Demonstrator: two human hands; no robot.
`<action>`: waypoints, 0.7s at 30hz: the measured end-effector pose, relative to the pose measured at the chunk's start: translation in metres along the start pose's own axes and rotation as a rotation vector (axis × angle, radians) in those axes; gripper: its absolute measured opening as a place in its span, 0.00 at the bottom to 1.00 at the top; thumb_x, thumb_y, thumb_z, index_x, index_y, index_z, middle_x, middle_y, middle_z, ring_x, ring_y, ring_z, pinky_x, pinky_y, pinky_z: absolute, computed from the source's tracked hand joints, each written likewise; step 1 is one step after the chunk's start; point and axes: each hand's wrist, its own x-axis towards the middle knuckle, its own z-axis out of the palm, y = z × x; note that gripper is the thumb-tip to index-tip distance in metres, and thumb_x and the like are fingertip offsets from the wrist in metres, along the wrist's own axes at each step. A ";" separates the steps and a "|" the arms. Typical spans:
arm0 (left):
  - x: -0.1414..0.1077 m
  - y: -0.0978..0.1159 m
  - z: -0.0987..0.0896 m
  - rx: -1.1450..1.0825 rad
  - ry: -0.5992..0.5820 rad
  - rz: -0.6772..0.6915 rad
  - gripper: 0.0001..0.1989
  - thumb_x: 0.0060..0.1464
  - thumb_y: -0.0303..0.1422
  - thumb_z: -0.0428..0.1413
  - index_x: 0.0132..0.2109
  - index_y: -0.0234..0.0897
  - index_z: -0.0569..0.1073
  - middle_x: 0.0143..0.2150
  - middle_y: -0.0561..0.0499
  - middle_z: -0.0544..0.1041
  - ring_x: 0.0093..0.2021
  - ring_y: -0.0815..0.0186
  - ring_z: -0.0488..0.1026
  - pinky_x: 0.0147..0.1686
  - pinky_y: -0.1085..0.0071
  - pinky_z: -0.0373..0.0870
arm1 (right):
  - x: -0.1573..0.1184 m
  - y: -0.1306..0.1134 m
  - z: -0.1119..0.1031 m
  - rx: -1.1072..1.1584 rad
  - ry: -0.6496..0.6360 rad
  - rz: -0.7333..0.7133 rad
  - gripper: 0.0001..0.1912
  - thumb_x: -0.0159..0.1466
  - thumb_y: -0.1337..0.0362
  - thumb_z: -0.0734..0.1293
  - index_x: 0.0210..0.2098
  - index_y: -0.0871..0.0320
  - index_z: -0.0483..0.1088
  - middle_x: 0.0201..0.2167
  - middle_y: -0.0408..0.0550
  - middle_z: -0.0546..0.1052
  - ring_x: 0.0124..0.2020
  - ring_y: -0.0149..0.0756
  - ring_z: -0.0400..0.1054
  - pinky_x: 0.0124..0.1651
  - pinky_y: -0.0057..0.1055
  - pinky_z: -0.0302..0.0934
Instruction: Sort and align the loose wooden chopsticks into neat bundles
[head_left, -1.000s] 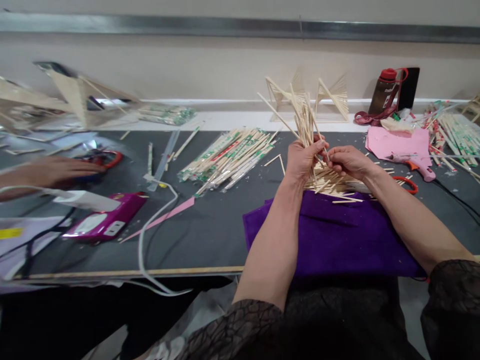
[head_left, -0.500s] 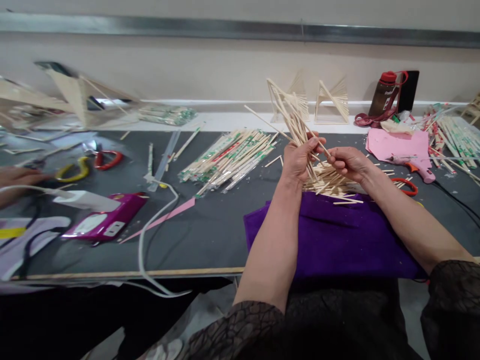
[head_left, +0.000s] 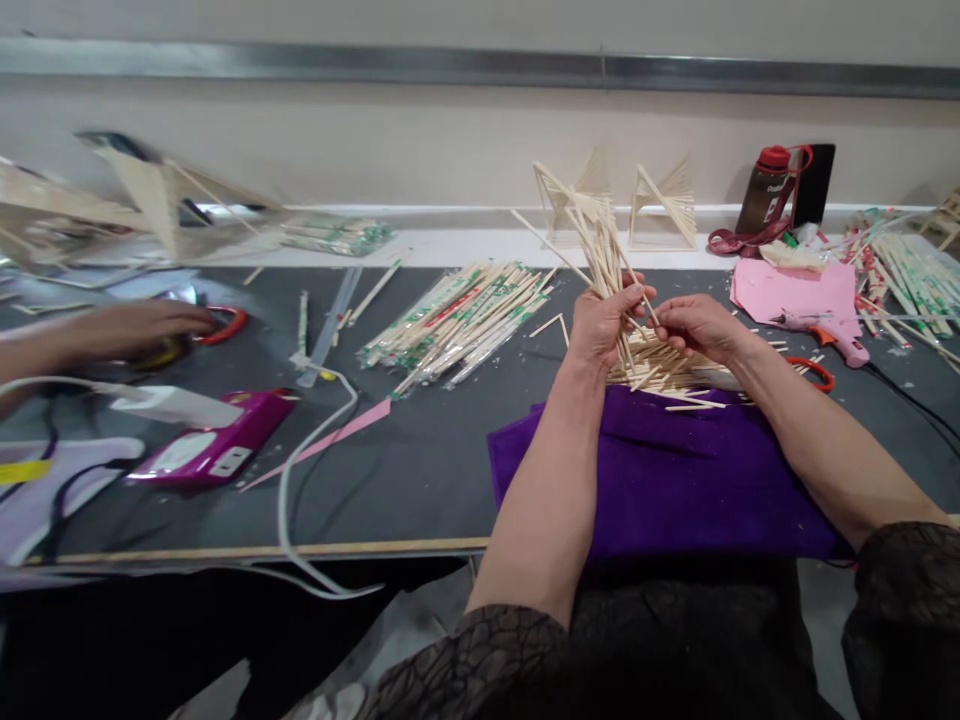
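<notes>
My left hand (head_left: 602, 322) is closed round a loose bundle of thin wooden sticks (head_left: 598, 247), their upper ends fanning out above the fist. Close on its right, my right hand (head_left: 694, 325) pinches the lower end of one stick that slants up into the bundle. Below both hands a heap of cut sticks (head_left: 660, 365) lies on the table, at the far edge of a folded purple cloth (head_left: 697, 470). Behind the bundle stands a twisted stick model (head_left: 551, 195), with a second stick model (head_left: 664, 205) to its right.
Wrapped chopsticks (head_left: 465, 320) lie left of my hands. On the right are pink paper (head_left: 795, 290), a pink glue gun (head_left: 844, 340), orange-handled scissors (head_left: 821, 375) and a bottle (head_left: 765, 195). At far left a co-worker's hand (head_left: 150, 325) is over red-handled pliers (head_left: 229, 325); a white cable (head_left: 283, 500) crosses the table edge.
The bundle in my left hand has become more upright, and my right hand has shifted slightly left. The co-worker's hand has reached right over the tools.
</notes>
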 end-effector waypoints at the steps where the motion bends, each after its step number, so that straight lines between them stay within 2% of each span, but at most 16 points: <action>1: -0.001 0.000 0.001 0.000 -0.020 0.010 0.08 0.40 0.26 0.62 0.32 0.33 0.74 0.25 0.53 0.77 0.20 0.76 0.67 0.18 0.80 0.62 | 0.000 0.000 -0.001 0.009 -0.005 -0.004 0.06 0.58 0.74 0.64 0.26 0.64 0.70 0.18 0.40 0.70 0.12 0.19 0.56 0.10 0.17 0.47; 4: -0.003 0.002 0.001 -0.021 -0.063 0.042 0.08 0.41 0.27 0.62 0.33 0.34 0.75 0.27 0.52 0.78 0.21 0.77 0.68 0.20 0.80 0.64 | 0.001 0.000 -0.004 0.062 -0.053 -0.007 0.05 0.57 0.74 0.64 0.26 0.64 0.70 0.16 0.39 0.69 0.11 0.18 0.53 0.10 0.17 0.46; 7: -0.004 0.005 0.001 -0.034 -0.041 0.045 0.08 0.42 0.28 0.62 0.34 0.34 0.75 0.28 0.52 0.78 0.22 0.77 0.68 0.19 0.80 0.63 | 0.000 -0.001 -0.003 0.080 -0.060 -0.029 0.05 0.57 0.74 0.63 0.26 0.65 0.70 0.16 0.39 0.69 0.11 0.18 0.53 0.10 0.18 0.46; 12: -0.002 0.003 0.004 -0.026 0.016 0.039 0.10 0.40 0.30 0.65 0.30 0.34 0.73 0.25 0.53 0.77 0.20 0.77 0.67 0.15 0.80 0.56 | -0.003 -0.002 0.010 -0.125 0.169 -0.196 0.08 0.57 0.75 0.62 0.23 0.62 0.68 0.15 0.38 0.68 0.12 0.20 0.56 0.12 0.18 0.49; 14: 0.000 0.002 0.004 -0.015 0.070 0.048 0.11 0.38 0.31 0.67 0.27 0.34 0.71 0.22 0.55 0.74 0.19 0.77 0.65 0.15 0.80 0.55 | -0.003 -0.001 0.016 -0.183 0.215 -0.230 0.08 0.56 0.76 0.62 0.23 0.61 0.68 0.14 0.37 0.67 0.11 0.20 0.55 0.13 0.17 0.48; 17: 0.002 0.001 0.003 -0.031 0.142 0.043 0.13 0.36 0.30 0.68 0.26 0.34 0.70 0.19 0.58 0.70 0.19 0.78 0.65 0.16 0.80 0.54 | -0.002 -0.001 0.019 -0.102 0.216 -0.195 0.07 0.56 0.76 0.62 0.25 0.62 0.68 0.15 0.38 0.68 0.12 0.19 0.55 0.12 0.17 0.46; 21: 0.002 0.003 0.002 -0.049 0.125 0.029 0.11 0.39 0.30 0.67 0.27 0.35 0.71 0.22 0.56 0.72 0.20 0.78 0.65 0.16 0.80 0.55 | -0.002 -0.006 0.015 0.112 0.211 -0.113 0.06 0.57 0.75 0.62 0.28 0.63 0.68 0.16 0.36 0.66 0.11 0.17 0.51 0.11 0.17 0.41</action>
